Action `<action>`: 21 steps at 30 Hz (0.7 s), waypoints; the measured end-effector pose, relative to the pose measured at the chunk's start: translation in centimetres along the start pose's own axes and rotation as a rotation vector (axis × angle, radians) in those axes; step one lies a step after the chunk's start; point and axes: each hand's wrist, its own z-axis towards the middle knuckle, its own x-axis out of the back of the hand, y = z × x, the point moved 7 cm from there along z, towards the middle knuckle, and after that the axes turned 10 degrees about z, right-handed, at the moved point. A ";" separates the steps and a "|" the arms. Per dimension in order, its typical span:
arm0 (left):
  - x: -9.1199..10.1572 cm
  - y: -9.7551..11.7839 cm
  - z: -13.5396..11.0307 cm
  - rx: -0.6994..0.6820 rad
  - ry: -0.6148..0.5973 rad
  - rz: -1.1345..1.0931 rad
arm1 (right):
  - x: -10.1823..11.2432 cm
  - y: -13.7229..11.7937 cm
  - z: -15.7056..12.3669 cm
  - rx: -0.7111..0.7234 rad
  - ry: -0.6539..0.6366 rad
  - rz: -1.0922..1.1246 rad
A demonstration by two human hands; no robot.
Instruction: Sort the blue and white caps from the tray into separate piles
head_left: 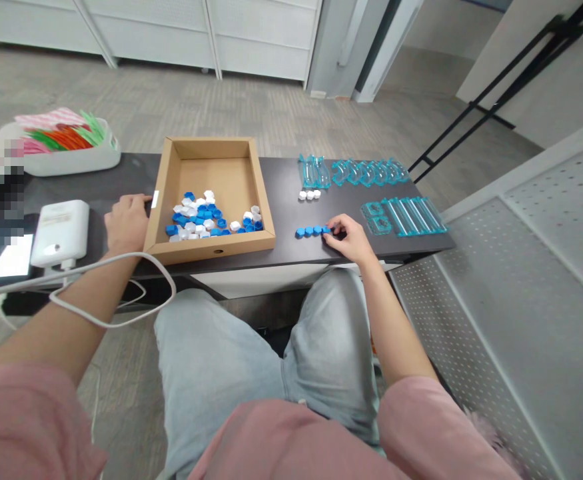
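My right hand (351, 237) rests on the dark table (286, 207), fingers pinched together at the right end of a short row of blue hexagonal pieces (312, 231). A row of three white hexagonal pieces (310, 195) lies farther back. My left hand (127, 221) lies curled against the left wall of a shallow cardboard box (211, 248), which holds several loose blue and white pieces (206, 219).
Clear turquoise plastic tubes and holders (401, 215) lie to the right, more of them (354, 171) at the table's back edge. A white device (61, 233) with a cable sits to the left. Behind it stands a white basket (71, 160) of colourful items.
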 end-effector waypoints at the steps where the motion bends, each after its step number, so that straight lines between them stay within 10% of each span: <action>1: 0.0 0.0 0.0 0.005 -0.002 0.010 | 0.0 0.1 -0.1 -0.009 0.007 0.011; 21: -0.3 0.1 -0.1 -0.032 -0.011 -0.089 | 1.4 0.1 0.4 -0.054 0.193 0.121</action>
